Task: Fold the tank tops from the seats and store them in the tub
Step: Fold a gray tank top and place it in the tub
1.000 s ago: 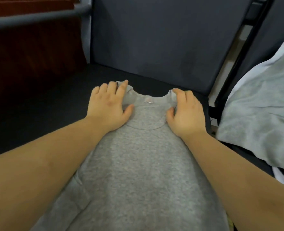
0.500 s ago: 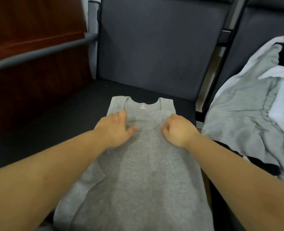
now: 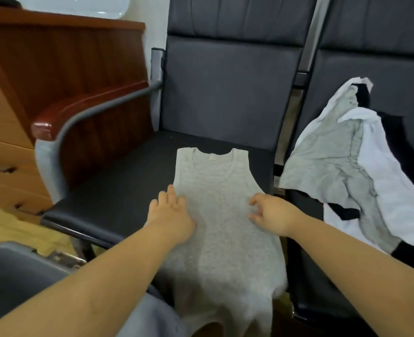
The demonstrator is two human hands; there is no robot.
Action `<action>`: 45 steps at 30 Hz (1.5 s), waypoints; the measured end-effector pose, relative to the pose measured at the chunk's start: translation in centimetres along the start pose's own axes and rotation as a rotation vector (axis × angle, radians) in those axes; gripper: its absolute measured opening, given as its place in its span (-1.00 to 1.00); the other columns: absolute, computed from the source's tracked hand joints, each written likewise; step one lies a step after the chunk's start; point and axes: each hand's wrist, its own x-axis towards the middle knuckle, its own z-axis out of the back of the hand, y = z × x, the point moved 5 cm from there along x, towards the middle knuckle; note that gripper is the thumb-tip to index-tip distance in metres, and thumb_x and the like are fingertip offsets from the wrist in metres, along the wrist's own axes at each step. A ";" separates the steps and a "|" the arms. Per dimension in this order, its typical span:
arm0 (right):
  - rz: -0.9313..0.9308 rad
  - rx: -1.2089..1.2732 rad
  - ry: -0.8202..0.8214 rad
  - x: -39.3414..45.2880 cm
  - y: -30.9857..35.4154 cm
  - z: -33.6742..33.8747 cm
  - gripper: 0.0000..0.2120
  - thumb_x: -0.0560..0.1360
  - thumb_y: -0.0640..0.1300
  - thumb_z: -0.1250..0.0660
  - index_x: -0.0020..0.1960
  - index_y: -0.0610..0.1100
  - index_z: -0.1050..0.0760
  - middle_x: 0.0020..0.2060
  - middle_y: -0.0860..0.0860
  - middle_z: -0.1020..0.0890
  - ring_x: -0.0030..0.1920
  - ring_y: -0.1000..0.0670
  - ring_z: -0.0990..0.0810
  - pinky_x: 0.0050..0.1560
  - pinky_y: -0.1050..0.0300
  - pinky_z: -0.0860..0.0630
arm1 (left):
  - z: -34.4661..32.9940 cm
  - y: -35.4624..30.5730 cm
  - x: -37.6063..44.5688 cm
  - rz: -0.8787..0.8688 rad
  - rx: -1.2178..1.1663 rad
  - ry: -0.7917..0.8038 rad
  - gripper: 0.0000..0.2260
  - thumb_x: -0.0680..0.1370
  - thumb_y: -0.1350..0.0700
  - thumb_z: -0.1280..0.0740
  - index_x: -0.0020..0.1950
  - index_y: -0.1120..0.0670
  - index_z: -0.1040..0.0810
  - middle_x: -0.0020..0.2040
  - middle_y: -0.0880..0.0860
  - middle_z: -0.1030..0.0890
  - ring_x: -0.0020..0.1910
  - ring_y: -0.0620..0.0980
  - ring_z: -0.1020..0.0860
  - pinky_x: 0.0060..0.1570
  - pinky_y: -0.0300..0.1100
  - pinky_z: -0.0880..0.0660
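Both hands have slid down from the neckline: the left hand (image 3: 170,216) lies flat, the right hand (image 3: 271,215) loosely curled, on the grey tank top (image 3: 215,190) spread over the seat (image 3: 118,188). Its neck label (image 3: 212,158) is unreadable.

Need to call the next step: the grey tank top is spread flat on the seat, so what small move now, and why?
Probably fold one side inward. The grey tank top lies flat and unfolded, left hand resting flat on its left edge, right hand loosely curled over its right edge.
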 end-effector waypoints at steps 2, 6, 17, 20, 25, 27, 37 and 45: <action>0.004 0.080 -0.012 -1.0 -0.7 0.1 -0.60 0.59 0.03 -0.24 0.38 -0.05 -0.30 0.12 0.01 -0.54 0.02 0.02 -0.52 0.04 0.16 -0.45 | 0.2 1.0 -0.3 0.079 -0.068 0.004 -0.33 0.56 -0.22 -0.20 0.55 0.07 -0.08 0.54 0.18 -0.05 0.49 0.19 -0.11 0.42 0.03 -0.14; -0.010 0.277 -0.122 -2.1 -2.5 -0.4 -0.62 0.56 -0.08 -0.31 0.35 -0.04 -0.36 0.21 -0.02 -0.49 0.03 0.05 -0.49 0.07 0.23 -0.42 | 1.3 3.3 -0.2 0.226 -0.176 -0.055 -0.26 0.44 -0.22 -0.39 0.48 0.07 -0.19 0.39 0.14 -0.30 0.36 0.15 -0.31 0.32 0.01 -0.30; -0.215 0.611 -0.147 0.0 -6.3 -1.2 -0.24 0.41 -0.06 -0.50 0.48 -0.15 -0.21 0.21 -0.09 -0.48 0.16 -0.07 -0.51 0.19 0.11 -0.42 | 0.2 6.0 1.5 0.352 -0.594 0.139 -0.74 0.49 0.03 -0.38 0.06 0.16 -0.55 -0.07 0.12 -0.58 -0.10 0.05 -0.57 -0.29 -0.16 -0.39; -0.203 0.715 -0.151 0.5 -6.3 -1.6 -0.16 0.41 -0.09 -0.51 0.53 -0.13 -0.12 0.41 -0.12 -0.35 0.34 -0.11 -0.42 0.26 0.11 -0.38 | 0.5 6.0 1.5 0.388 -0.662 0.097 -0.39 0.43 -0.08 -0.46 0.35 0.17 -0.36 0.17 0.14 -0.52 0.06 0.09 -0.54 -0.18 -0.10 -0.44; -0.249 0.731 -0.200 0.8 -6.2 -1.8 -0.24 0.43 -0.04 -0.49 0.49 -0.14 -0.19 0.21 -0.10 -0.49 0.14 -0.08 -0.52 0.06 0.16 -0.41 | 1.2 4.4 0.6 0.266 -0.435 0.106 -0.33 0.43 -0.14 -0.46 0.40 0.14 -0.31 0.17 0.10 -0.48 0.04 0.02 -0.47 -0.02 -0.11 -0.45; -0.265 0.659 -0.242 0.8 -6.2 -1.8 -0.33 0.44 -0.01 -0.46 0.43 -0.16 -0.25 0.04 -0.03 -0.49 0.01 -0.03 -0.51 -0.02 0.17 -0.38 | 0.6 3.8 0.2 0.210 -0.347 0.181 -0.45 0.48 -0.11 -0.41 0.36 0.14 -0.39 0.10 0.06 -0.51 -0.02 -0.02 -0.45 -0.03 -0.16 -0.40; -0.328 0.468 -0.252 0.0 -5.3 -1.6 -0.64 0.50 0.08 -0.37 0.02 -0.21 -0.44 -0.14 -0.03 -0.53 -0.06 -0.05 -0.52 -0.17 0.11 -0.36 | 0.3 4.8 0.6 0.232 -0.401 0.068 -0.89 0.51 0.07 -0.34 -0.11 0.09 -0.49 -0.16 0.06 -0.55 -0.22 -0.02 -0.53 -0.34 -0.21 -0.39; -0.296 0.764 -0.194 -2.7 -5.1 -0.9 -0.69 0.45 -0.03 -0.45 -0.20 -0.30 -0.57 -0.26 -0.15 -0.59 -0.26 -0.02 -0.51 -0.26 0.14 -0.40 | 0.6 5.3 -0.3 0.283 -0.801 0.020 -0.76 0.55 0.05 -0.31 0.09 0.19 -0.57 -0.08 0.10 -0.59 -0.19 0.02 -0.52 -0.35 -0.20 -0.38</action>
